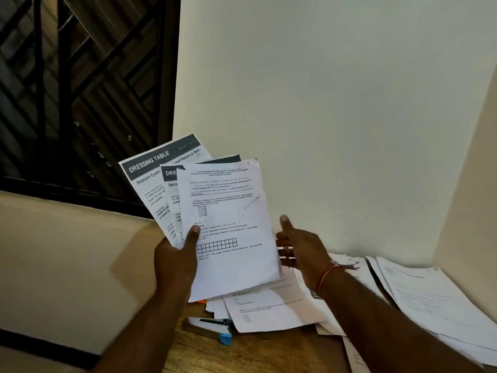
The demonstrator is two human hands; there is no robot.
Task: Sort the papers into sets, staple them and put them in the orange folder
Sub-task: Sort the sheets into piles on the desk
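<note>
My left hand (177, 254) grips a fanned bunch of papers (228, 216) held up in front of the wall, thumb on the front sheet. Two sheets behind it are headed "DRESSING TABLE" (150, 162). My right hand (298, 246) hovers just right of the bunch's edge, fingers relaxed and thumb up, holding nothing. Loose printed papers (269, 308) lie spread on the wooden table (255, 351) below. A stapler (209, 328) with a blue end lies on the table under my left forearm. A small orange corner (199, 302), probably the folder, peeks out beneath the held sheets.
More white sheets (435, 297) are piled at the table's right, against the corner of the cream wall. A dark window with a metal grille (80, 90) fills the upper left, with a ledge below it.
</note>
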